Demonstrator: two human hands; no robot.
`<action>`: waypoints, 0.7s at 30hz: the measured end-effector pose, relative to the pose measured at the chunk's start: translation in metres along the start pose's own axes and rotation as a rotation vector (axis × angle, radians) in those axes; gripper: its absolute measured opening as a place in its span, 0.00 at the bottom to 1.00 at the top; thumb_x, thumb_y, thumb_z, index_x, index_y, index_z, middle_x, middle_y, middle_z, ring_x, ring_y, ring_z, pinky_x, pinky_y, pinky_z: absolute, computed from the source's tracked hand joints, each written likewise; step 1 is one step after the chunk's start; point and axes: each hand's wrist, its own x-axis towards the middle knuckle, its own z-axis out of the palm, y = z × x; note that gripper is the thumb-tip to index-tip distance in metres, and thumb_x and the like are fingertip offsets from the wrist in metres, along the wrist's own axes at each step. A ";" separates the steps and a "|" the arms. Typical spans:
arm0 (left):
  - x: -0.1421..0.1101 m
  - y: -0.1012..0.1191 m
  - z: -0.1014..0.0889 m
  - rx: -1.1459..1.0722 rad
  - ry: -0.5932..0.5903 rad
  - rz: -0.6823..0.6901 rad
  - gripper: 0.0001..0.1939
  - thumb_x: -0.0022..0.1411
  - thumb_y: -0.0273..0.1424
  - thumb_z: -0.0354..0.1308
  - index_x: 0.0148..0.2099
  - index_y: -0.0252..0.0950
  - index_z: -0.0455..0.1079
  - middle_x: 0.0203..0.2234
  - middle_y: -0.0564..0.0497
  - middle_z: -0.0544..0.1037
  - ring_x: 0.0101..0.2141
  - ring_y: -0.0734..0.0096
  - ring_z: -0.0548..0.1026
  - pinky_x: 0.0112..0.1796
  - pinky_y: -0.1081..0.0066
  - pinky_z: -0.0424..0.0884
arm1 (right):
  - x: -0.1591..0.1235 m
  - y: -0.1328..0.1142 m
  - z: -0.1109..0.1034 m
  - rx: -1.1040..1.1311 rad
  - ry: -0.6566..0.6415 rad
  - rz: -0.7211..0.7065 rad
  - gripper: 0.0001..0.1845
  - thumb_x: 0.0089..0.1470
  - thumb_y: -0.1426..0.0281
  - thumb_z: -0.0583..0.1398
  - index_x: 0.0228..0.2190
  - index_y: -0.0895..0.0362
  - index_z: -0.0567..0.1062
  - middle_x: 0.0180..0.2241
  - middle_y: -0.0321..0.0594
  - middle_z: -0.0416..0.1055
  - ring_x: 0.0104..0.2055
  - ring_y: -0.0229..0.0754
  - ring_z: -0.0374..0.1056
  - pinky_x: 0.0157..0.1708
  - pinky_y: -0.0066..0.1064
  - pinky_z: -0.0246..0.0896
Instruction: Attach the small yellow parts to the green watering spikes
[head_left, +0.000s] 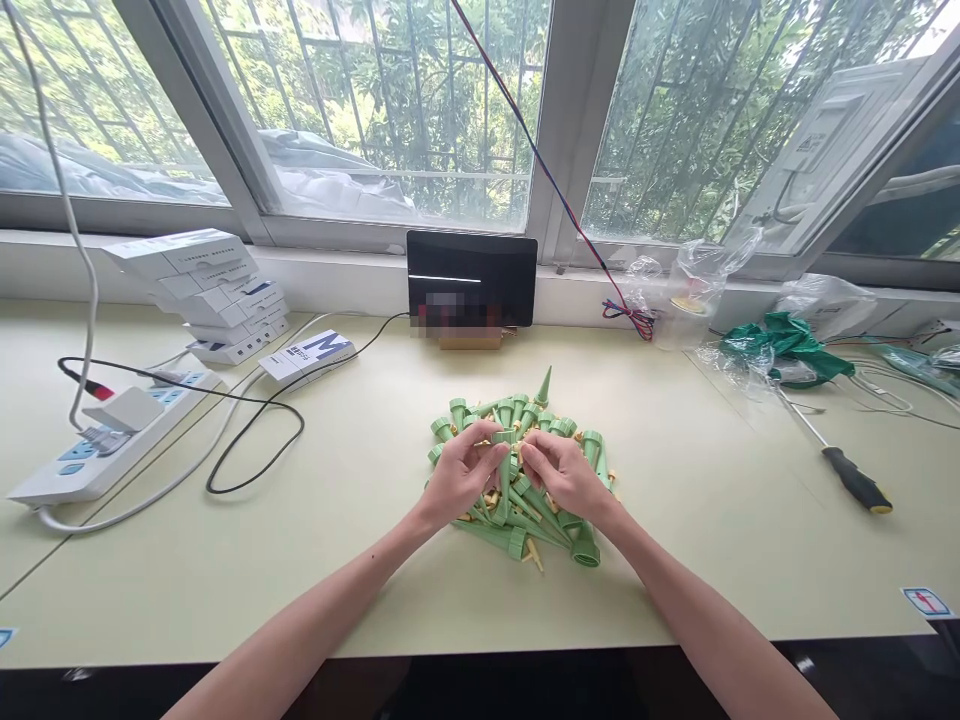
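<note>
The left hand [465, 475] is closed in a pinch on a green spike [505, 480], its ribbed cap up and its taper pointing down over the heap; just beside it the right hand [562, 475] pinches what looks like a small yellow piece [516, 452] — the two hands almost meet at the cap, though the fingers hide whether the parts are joined. Beneath and around them, in the middle of the counter [360, 580], the other green spikes [538, 500] lie in one tangled pile with loose yellow pieces [534, 556] among them; judging by that, this one pair is in hand and most of the handling seems left, while any spikes already fitted cannot be told apart from the rest. As for materials, from the left: a glossy white power strip [52, 482] of hard plastic; a stack of boxes [217, 290], crisp-edged white card; the spikes, matt green plastic — long smooth cones ending in wide, grooved collars, one open mouth showing dark at the near right of the pile; the yellow bits, slim, stubby tubes; behind them a flat black tablet [472, 265] with a sheen across its glass; farther right a crumpled green bag [787, 350], thin and creased, and a screwdriver [855, 478] with a bright metal shaft and a black grip tipped in yellow.
</note>
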 end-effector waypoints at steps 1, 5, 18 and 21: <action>0.000 0.000 0.000 -0.002 0.000 -0.003 0.13 0.63 0.40 0.59 0.44 0.37 0.65 0.20 0.59 0.64 0.17 0.78 0.69 0.17 0.77 0.68 | 0.000 0.000 0.000 -0.011 0.007 -0.011 0.19 0.66 0.56 0.52 0.27 0.55 0.65 0.22 0.33 0.62 0.22 0.35 0.58 0.22 0.28 0.56; 0.001 0.000 0.000 -0.025 0.000 -0.021 0.14 0.64 0.41 0.58 0.45 0.37 0.65 0.25 0.58 0.68 0.14 0.80 0.69 0.15 0.77 0.66 | -0.001 -0.002 0.000 -0.101 0.040 -0.087 0.16 0.66 0.60 0.53 0.30 0.56 0.69 0.23 0.34 0.64 0.24 0.36 0.59 0.25 0.29 0.56; -0.003 -0.004 0.002 0.056 0.017 0.021 0.12 0.63 0.38 0.60 0.45 0.37 0.67 0.17 0.59 0.66 0.17 0.78 0.66 0.19 0.77 0.67 | -0.001 0.001 0.000 -0.169 0.041 -0.107 0.21 0.66 0.58 0.51 0.24 0.55 0.63 0.18 0.32 0.58 0.20 0.35 0.52 0.21 0.28 0.49; -0.002 -0.003 0.002 0.026 0.012 0.010 0.13 0.63 0.39 0.59 0.45 0.37 0.67 0.18 0.59 0.66 0.16 0.78 0.67 0.18 0.77 0.66 | -0.001 0.001 -0.001 -0.161 0.041 -0.111 0.20 0.66 0.59 0.51 0.24 0.55 0.63 0.18 0.32 0.58 0.21 0.35 0.53 0.21 0.28 0.50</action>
